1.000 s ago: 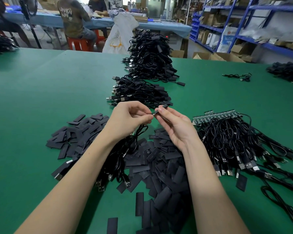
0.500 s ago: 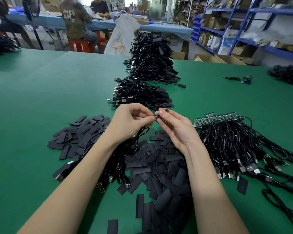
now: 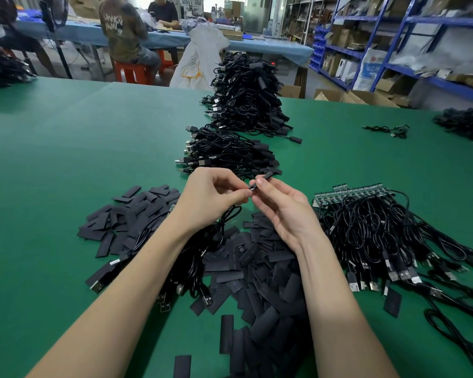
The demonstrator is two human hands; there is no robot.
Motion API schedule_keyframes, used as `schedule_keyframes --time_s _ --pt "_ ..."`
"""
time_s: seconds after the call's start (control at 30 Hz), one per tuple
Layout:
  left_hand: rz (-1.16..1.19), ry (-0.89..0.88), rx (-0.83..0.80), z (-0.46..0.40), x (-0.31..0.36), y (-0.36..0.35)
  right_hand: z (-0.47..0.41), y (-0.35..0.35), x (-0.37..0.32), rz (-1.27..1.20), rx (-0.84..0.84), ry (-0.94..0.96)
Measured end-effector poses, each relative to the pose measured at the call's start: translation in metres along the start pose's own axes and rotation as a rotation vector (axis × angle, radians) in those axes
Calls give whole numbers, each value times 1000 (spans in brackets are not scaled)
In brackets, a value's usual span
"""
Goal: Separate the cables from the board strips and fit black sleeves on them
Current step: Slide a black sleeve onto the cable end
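My left hand (image 3: 210, 197) pinches the end of a thin black cable (image 3: 227, 216), which hangs down in a loop below the hand. My right hand (image 3: 281, 205) holds a small black sleeve (image 3: 265, 176) between thumb and fingers, right against the cable's tip. Both hands meet above a heap of flat black sleeves (image 3: 257, 268). To the right lies a bundle of black cables (image 3: 380, 236) still joined to green board strips (image 3: 352, 193). More loose cables with USB plugs (image 3: 197, 285) lie under my left forearm.
Two piles of sleeved black cables (image 3: 230, 154) (image 3: 246, 91) stretch away on the green table (image 3: 66, 165). A lone cable (image 3: 388, 130) and another pile (image 3: 464, 124) lie at far right. People sit at a blue table (image 3: 137, 36) behind; blue shelving (image 3: 393, 45) stands at right.
The hands have stayed together at the same spot; the sleeve in my right hand now sits slightly further over the cable tip. The view has shifted a little.
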State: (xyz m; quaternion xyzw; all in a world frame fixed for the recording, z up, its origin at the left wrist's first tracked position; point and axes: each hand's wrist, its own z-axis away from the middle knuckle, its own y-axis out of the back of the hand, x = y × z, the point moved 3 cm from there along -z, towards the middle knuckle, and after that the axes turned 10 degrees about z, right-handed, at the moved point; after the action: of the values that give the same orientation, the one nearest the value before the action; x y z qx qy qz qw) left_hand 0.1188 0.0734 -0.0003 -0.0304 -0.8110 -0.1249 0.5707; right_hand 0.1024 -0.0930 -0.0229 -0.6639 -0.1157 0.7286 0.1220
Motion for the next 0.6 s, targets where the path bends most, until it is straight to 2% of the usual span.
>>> schedule_keyframes --time_s 0.33,0.47,0.6 --pt "20 -1 -3 -1 1 -2 0 -2 1 31 1 5" --pt "80 32 10 0 2 -2 1 -6 -1 37 91 107" --pt "71 38 9 0 2 -3 1 -9 -2 69 104 165"
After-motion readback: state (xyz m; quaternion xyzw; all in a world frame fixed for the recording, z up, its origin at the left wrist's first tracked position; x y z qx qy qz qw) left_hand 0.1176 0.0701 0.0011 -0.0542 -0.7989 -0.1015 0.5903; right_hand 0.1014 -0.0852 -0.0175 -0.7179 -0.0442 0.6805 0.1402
